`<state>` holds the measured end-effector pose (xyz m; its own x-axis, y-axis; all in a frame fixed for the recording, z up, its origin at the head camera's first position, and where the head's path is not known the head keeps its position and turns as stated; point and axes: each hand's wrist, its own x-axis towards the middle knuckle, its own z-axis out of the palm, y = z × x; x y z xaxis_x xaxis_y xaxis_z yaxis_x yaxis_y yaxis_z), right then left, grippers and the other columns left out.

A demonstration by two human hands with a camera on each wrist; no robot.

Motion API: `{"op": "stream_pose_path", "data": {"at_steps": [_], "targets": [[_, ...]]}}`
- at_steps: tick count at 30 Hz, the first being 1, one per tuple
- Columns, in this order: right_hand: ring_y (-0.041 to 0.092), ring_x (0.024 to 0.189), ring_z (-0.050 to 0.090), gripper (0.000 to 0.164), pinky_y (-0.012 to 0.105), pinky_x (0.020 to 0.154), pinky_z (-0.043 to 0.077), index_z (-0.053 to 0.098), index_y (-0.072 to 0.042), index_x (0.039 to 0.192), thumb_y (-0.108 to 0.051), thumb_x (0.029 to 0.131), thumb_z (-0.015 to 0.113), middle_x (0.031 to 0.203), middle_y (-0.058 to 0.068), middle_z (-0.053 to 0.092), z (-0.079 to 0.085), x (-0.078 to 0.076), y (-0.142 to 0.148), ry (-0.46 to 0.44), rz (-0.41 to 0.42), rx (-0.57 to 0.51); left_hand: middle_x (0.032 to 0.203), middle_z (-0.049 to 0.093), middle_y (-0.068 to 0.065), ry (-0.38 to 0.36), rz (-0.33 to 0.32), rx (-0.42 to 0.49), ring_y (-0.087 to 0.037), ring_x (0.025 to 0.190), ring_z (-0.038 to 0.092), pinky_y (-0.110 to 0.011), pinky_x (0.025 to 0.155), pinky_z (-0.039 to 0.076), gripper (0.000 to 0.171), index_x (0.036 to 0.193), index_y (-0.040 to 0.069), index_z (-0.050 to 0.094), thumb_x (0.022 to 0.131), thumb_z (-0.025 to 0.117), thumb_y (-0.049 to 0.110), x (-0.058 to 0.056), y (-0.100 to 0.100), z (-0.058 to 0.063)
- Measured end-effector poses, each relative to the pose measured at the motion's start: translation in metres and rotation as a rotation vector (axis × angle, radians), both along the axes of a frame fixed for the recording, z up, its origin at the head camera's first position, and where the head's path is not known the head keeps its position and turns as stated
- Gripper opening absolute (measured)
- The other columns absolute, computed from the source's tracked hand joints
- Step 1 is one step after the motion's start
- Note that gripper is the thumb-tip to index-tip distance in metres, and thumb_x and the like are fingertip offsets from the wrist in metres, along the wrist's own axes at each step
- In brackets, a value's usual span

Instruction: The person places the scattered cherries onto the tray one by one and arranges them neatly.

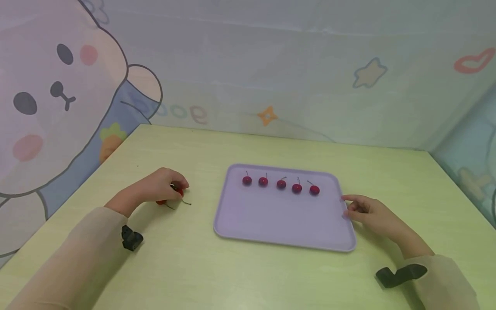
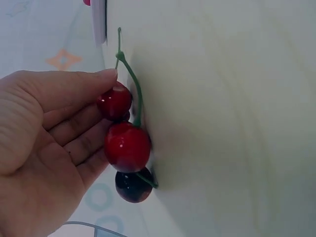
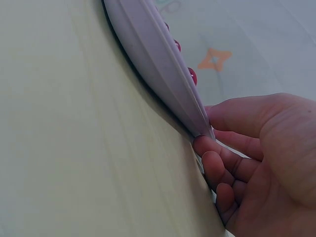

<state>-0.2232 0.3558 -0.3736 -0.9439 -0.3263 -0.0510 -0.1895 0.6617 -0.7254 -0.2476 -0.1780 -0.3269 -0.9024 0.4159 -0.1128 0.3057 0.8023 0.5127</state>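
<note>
On the backdrop (image 1: 271,56), at eleven o'clock from the tray, I make out pale letters that seem to spell "good" backwards, beside a printed bear-like figure (image 1: 38,69).

The left hand (image 1: 160,185) sits at about nine o'clock from the tray, its forearm reaching toward two o'clock. Thumb and fingers are nearly together, bent around a red cherry (image 2: 114,103) in a pinch. In the left wrist view two more cherries (image 2: 127,148) lie toward five o'clock from that one, one bright red, the other dark; green stems show among them.

The right hand (image 1: 373,215) is at three o'clock, forearm angled toward ten. It pinches the rim of the lilac tray (image 1: 279,221), thumb on one side and fingertips on the other, the remaining fingers curled.

On the tray, five stemmed cherries (image 1: 281,184) form a row from ten o'clock across to two. The tray rests on the pale yellow-green table (image 1: 174,267).
</note>
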Motion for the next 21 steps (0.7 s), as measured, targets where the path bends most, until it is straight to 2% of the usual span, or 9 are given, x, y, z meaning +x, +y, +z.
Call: {"op": "stream_pose_path", "data": {"at_steps": [6,11,16,21], "targets": [[0.008,0.072,0.046,0.051,0.023,0.059,0.040,0.046,0.006,0.136,-0.016,0.093,0.063,0.095,0.008,0.059,-0.001,-0.001,0.001,-0.002,0.002,-0.008,0.097,0.068,-0.010,0.023,0.019,-0.017,-0.026,0.093,0.061,-0.044,0.085,0.049,0.024,0.104,-0.001,0.070,0.081,0.071,0.006,-0.002,-0.001,0.000],[0.007,0.073,0.046,0.051,0.023,0.059,0.040,0.047,0.007,0.136,-0.016,0.093,0.063,0.095,0.008,0.059,0.000,0.000,0.001,-0.002,0.000,-0.008,0.099,0.069,-0.010,0.016,0.032,0.002,-0.025,0.093,0.061,-0.041,0.083,0.049,0.023,0.104,0.000,0.070,0.082,0.071,0.008,-0.006,-0.001,0.003],[0.008,0.072,0.046,0.051,0.023,0.059,0.040,0.047,0.007,0.136,-0.016,0.093,0.063,0.094,0.008,0.058,0.000,0.000,0.001,0.001,-0.001,-0.008,0.104,0.069,-0.014,0.005,0.026,0.044,-0.023,0.089,0.062,-0.034,0.073,0.051,0.025,0.108,-0.001,0.069,0.084,0.069,0.007,-0.010,0.003,0.012],[0.009,0.074,0.046,0.050,0.022,0.060,0.040,0.047,0.007,0.135,-0.015,0.093,0.063,0.094,0.009,0.058,0.001,0.000,0.000,-0.002,-0.004,-0.011,0.106,0.069,-0.013,0.033,0.001,0.060,-0.028,0.101,0.062,-0.042,0.085,0.050,0.028,0.111,-0.002,0.067,0.085,0.068,0.007,-0.010,0.011,0.024]]}}
